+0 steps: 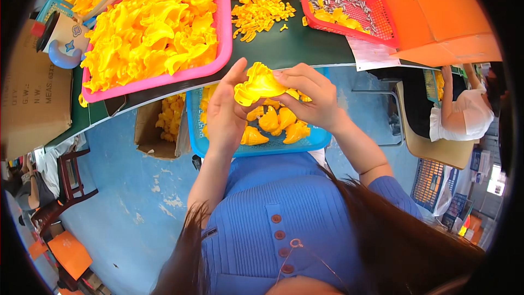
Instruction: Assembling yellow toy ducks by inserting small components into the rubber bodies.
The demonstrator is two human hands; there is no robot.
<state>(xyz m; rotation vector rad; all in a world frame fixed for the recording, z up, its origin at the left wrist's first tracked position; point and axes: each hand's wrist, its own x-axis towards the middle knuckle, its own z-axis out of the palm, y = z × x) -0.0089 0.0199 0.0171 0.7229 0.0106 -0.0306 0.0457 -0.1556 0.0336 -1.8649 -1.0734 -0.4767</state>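
Above a blue basket (256, 150), a curved, glossy yellow plastic piece (258, 84) with a wavy edge is held between my two hands. My right hand (315, 95) pinches its right side between thumb and fingers. At its left side, my left hand (225, 108) cradles the piece, one finger pointing up and the others partly hidden behind it. Several rounded yellow plastic pieces (269, 120) lie in the blue basket close below my hands.
A pink tray (224, 19) heaped with yellow pieces stands on the dark green table (262, 49). Small yellow parts (262, 16) lie beside it. A red basket (382, 27) holds metal parts. Under the table edge stands a cardboard box (158, 142). Another person (461, 106) sits at right.
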